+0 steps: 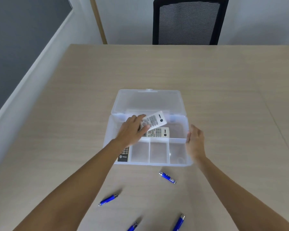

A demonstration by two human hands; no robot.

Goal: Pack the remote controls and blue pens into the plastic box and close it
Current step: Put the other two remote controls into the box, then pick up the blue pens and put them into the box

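A clear plastic box (178, 164) stands open mid-table, its lid (147, 100) leaning back. My left hand (132, 130) grips a white remote control (154, 120), tilted above the box's large back compartment. A second white remote (159, 132) lies flat in that compartment. A dark remote (123, 155) shows under my left forearm at the box's front-left corner. My right hand (194, 141) rests against the box's right wall, fingers apart. Several blue pens lie on the table in front of the box: one (167, 177), another (108, 199), and a third (178, 222).
The light wood table (223, 80) stretches far behind and beside the box. A black mesh chair (188, 22) stands at the far edge. The table's left edge runs beside a white wall base. Small front compartments (158, 152) of the box hold nothing.
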